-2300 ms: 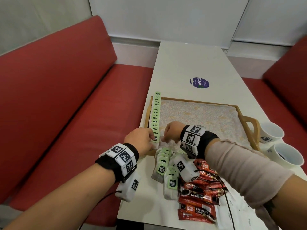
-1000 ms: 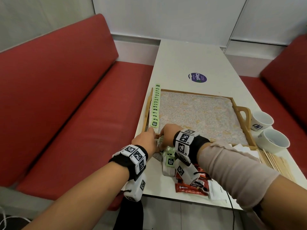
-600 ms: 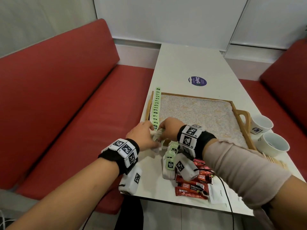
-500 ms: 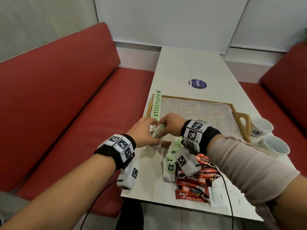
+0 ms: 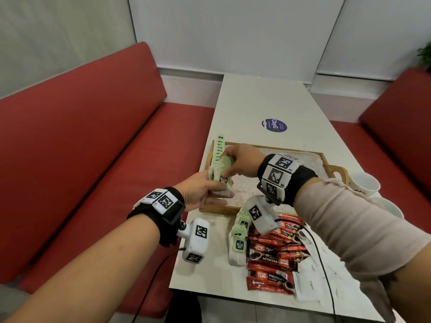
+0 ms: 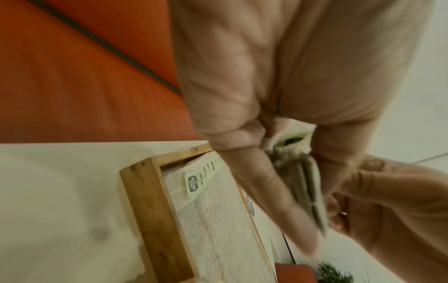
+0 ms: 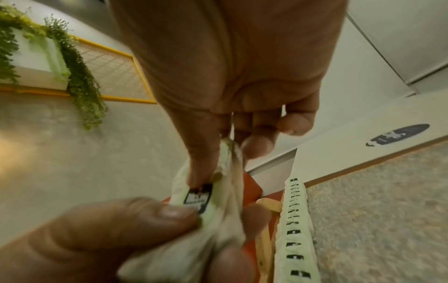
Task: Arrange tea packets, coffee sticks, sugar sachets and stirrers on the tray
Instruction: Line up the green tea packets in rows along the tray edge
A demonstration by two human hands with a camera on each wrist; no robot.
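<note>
I note one tea row (image 5: 219,151) set at tray (image 5: 335,167) left edge; both grips, left hand (image 5: 202,191) and right hand (image 5: 241,160), hold a tea bundle (image 5: 222,174); coffee sticks (image 5: 274,257) remain on the counter (image 5: 263,101).

Both hands (image 7: 206,172) pinch tea packets (image 7: 208,206) beside tray (image 7: 265,229).

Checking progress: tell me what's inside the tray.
Inside the tray, one row of tea packets lines the left edge on a speckled liner. The hands cover part of it.
</note>
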